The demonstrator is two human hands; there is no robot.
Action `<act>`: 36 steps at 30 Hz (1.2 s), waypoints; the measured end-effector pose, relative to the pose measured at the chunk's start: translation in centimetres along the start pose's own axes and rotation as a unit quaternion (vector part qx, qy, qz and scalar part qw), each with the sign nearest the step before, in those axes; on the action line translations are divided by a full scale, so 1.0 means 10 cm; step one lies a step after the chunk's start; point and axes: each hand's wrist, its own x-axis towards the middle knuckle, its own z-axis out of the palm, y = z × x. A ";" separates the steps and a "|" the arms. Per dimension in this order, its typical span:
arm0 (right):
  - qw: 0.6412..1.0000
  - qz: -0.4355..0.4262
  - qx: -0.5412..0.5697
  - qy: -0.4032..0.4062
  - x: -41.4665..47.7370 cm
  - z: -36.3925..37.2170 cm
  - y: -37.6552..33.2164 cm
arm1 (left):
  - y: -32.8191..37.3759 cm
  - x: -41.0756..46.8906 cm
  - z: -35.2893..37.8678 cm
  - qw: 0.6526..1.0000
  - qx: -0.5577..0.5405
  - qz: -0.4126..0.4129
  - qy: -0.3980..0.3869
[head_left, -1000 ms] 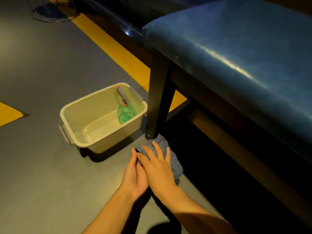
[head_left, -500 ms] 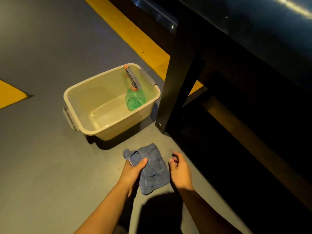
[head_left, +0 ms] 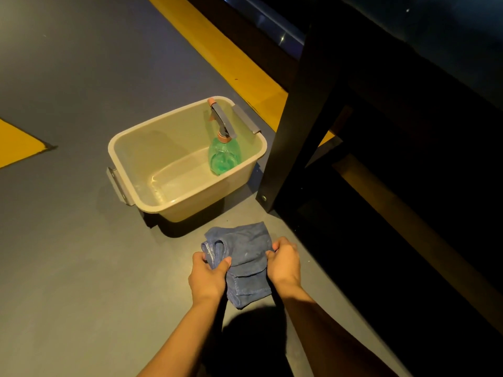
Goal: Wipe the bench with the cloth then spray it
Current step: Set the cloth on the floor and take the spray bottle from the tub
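Note:
A blue cloth (head_left: 245, 257) hangs folded between my two hands, low over the grey floor. My left hand (head_left: 208, 276) grips its left edge and my right hand (head_left: 284, 263) grips its right edge. A green spray bottle (head_left: 223, 153) with a grey trigger head leans in the far right corner of a beige tub (head_left: 136, 164). The bench shows only as a dark leg (head_left: 288, 148) and dark underside at the upper right; its blue seat is out of view.
The tub stands on the floor just left of the bench leg, with grey handles on two sides. Yellow floor stripes (head_left: 234, 63) run along the bench and at the far left (head_left: 16, 145). Under the bench it is dark.
My right hand, which was off the cloth half a second ago, now grips its right edge. The view has dropped further, so the blue bench seat is no longer seen.

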 end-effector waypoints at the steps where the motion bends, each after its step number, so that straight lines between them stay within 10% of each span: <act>1: 1.000 -0.006 -0.006 0.004 -0.01 0.00 0.00 | -0.01 0.00 0.02 1.000 -0.003 -0.010 0.012; 11: 0.931 -0.202 -0.303 -0.019 -0.06 -0.03 0.03 | 0.05 -0.22 -0.04 0.978 0.190 0.043 0.075; 16: 0.883 -0.181 -0.398 -0.170 -0.03 -0.07 0.04 | 0.11 -0.28 -0.03 0.852 0.458 0.238 -0.091; 23: 0.875 -0.138 -0.418 -0.203 -0.08 -0.13 -0.15 | 0.10 -0.14 -0.05 0.755 0.597 0.176 -0.206; 26: 0.926 -0.201 -0.296 -0.124 -0.23 -0.26 -0.45 | 0.35 -0.17 -0.10 0.807 0.526 0.185 -0.194; 31: 0.920 -0.388 0.014 0.056 -0.41 -0.56 -1.27 | 1.12 -0.33 -0.48 0.930 0.049 0.364 0.031; 36: 0.936 -0.338 0.077 0.067 0.01 -0.58 -2.15 | 2.03 0.31 -0.50 0.969 -0.209 0.124 -0.042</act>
